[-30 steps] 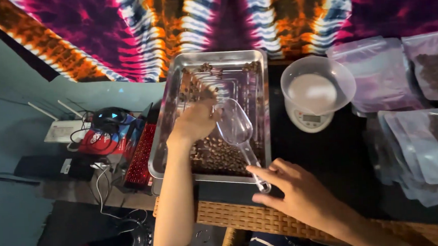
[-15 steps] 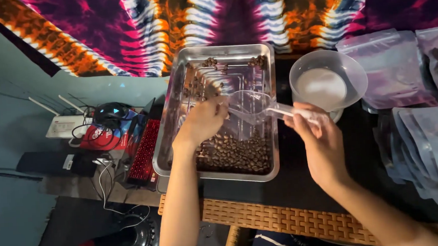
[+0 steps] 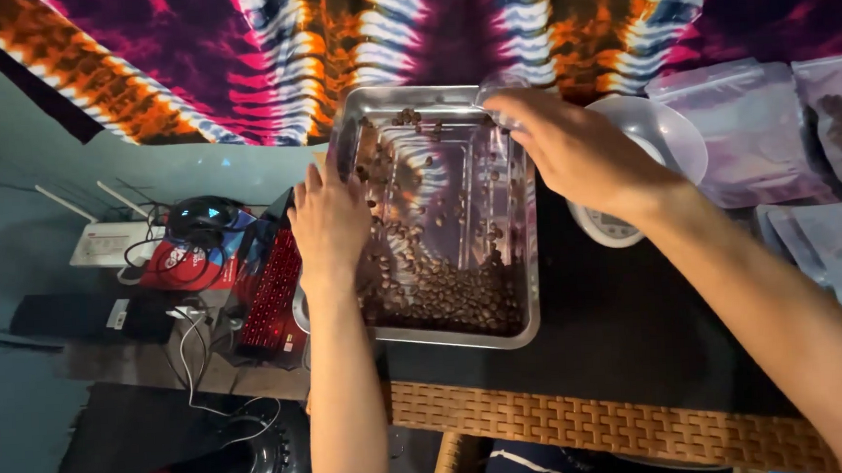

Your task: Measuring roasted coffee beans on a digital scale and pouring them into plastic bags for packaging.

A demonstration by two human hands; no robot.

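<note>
Tray (image 3: 430, 100) between hand (image 3: 329, 222) and hand (image 3: 580, 151)

The left hand (image 3: 329, 217) lay flat, palm down, with its fingers stretched out and close together. The left arm reached straight up. The right hand (image 3: 580, 147) was curled, and its arm came in slanted.
</note>
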